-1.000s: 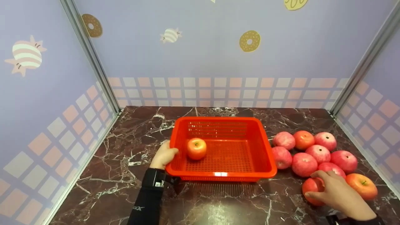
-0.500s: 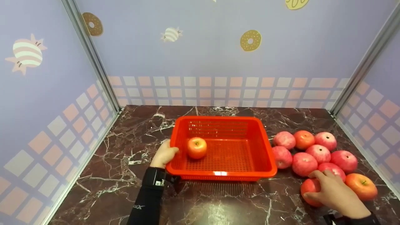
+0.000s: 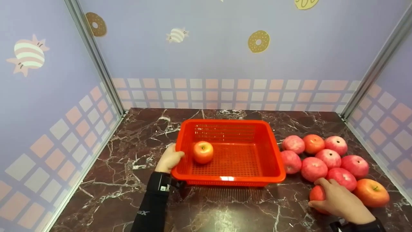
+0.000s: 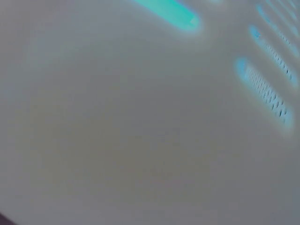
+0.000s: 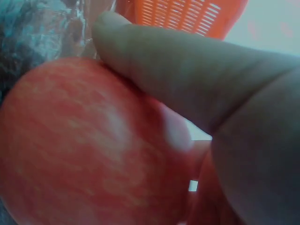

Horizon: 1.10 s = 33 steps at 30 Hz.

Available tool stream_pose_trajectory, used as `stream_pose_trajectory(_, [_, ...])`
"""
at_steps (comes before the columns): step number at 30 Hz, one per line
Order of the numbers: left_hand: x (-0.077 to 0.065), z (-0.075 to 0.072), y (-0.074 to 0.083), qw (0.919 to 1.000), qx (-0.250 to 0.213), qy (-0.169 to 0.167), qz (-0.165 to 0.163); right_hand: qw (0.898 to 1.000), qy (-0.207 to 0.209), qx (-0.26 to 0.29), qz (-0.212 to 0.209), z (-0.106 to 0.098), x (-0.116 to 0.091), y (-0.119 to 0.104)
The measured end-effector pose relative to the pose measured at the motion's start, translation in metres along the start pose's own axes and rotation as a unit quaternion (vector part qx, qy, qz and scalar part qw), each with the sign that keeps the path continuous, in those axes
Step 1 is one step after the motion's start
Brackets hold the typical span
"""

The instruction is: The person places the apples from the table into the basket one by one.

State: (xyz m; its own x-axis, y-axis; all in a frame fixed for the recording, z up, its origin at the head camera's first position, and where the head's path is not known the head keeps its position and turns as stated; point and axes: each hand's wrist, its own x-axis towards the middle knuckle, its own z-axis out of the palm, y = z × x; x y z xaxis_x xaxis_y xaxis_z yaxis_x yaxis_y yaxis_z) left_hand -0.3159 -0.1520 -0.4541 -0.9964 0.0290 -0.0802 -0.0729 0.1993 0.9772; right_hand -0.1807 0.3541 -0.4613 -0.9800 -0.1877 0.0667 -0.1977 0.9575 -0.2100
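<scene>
My left hand [image 3: 169, 159] grips the left rim of a red plastic basket [image 3: 228, 181], thumb over the edge. Inside the basket, toward its left, sits one red-yellow apple [image 3: 203, 152]. At the front right, my right hand [image 3: 341, 199] is curled round a red apple [image 3: 317, 195]. The right wrist view shows the thumb [image 5: 159, 61] lying along the side of that streaked apple [image 5: 89, 145]. Whether it touches the table is hidden. The left wrist view is blurred, with only pale slots of the basket wall [image 4: 267, 89] showing.
Several more apples cluster right of the basket, among them a pink one [image 3: 314, 169] and an orange-red one [image 3: 371, 192] beside my right hand. The table [image 3: 122, 193] is dark marble-patterned. Patterned walls [image 3: 225, 58] close off the back and both sides.
My right hand has shifted slightly left with the apple, away from the orange-red one, uncovering more of the pink apple behind. The left hand and basket have stayed put.
</scene>
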Motion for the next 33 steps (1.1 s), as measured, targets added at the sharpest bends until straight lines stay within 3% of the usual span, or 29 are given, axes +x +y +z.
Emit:
stream_pose_trajectory(7, [-0.0004,-0.0002,0.0006,1.0000,-0.001,-0.001,0.004,1.000,-0.007,0.004,-0.001,0.0058,0.0021,0.0011])
stream_pose_trajectory(17, [-0.0009,0.0003,-0.0002,0.9998,-0.015,-0.002,-0.014,1.000,-0.009,0.007,-0.001,0.0079,0.0035,0.0016])
stream_pose_trajectory(33, [-0.0011,0.0000,0.0007,1.0000,-0.004,0.001,-0.001,1.000,-0.025,0.008,0.014,-0.0003,0.0058,-0.0008])
